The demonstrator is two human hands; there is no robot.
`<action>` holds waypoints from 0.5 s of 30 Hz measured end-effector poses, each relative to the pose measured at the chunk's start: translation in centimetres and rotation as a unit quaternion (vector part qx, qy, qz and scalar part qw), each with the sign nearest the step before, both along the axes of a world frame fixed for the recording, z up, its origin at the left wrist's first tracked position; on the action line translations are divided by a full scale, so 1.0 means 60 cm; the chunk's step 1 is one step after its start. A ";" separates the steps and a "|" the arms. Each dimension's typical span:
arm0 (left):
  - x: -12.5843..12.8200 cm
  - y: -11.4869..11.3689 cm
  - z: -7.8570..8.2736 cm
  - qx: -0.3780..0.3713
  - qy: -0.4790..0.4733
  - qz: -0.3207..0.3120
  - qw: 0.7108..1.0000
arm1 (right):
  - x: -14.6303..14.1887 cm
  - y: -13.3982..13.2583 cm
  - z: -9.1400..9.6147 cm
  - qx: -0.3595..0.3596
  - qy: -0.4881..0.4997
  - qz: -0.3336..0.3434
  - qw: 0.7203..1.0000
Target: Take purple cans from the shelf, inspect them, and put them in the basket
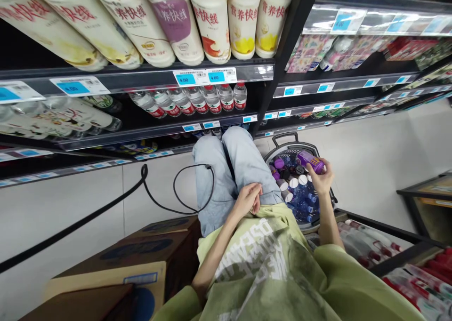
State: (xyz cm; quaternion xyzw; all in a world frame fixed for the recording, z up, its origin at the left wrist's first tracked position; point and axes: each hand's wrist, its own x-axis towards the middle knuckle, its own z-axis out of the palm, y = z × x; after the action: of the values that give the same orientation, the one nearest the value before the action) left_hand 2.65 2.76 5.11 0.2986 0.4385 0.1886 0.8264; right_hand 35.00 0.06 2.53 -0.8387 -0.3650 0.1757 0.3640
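My right hand (322, 177) is closed round a purple bottle (310, 161), held lying sideways just above a dark round basket (286, 143). Several bottles with purple, white and blue caps lie in the basket. My left hand (249, 197) rests curled on my thigh against pale blue jeans, and nothing shows in its fingers. I am low down before black shop shelves.
Shelves (141, 78) ahead carry tall cream drink bottles on top and water bottles (197, 100) below, with blue price tags. A cardboard box (141, 260) stands at my left. A black cable (148, 189) loops over the white floor. More bottles lie on a low shelf (370, 245) at right.
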 end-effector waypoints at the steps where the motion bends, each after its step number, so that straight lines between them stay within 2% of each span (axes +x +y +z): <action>1: 0.000 0.000 -0.001 0.001 -0.001 -0.002 1.000 | 0.010 -0.009 -0.009 -0.003 -0.025 0.008 1.000; 7: 0.001 0.001 -0.001 0.003 0.002 -0.004 1.000 | 0.033 -0.040 -0.054 -0.003 -0.107 0.103 0.989; 10: 0.001 0.001 -0.001 0.002 0.000 -0.003 1.000 | 0.031 -0.037 -0.080 -0.050 -0.105 0.142 0.983; 15: -0.001 -0.001 -0.002 0.000 0.000 0.000 1.000 | 0.030 -0.028 -0.123 -0.148 -0.121 0.123 0.974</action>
State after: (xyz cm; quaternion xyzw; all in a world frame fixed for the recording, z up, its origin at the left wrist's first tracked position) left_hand 2.61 2.70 4.98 0.2986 0.4387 0.1880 0.8265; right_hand 36.79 -1.63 -4.87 -0.8470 -0.4768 0.1680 0.1646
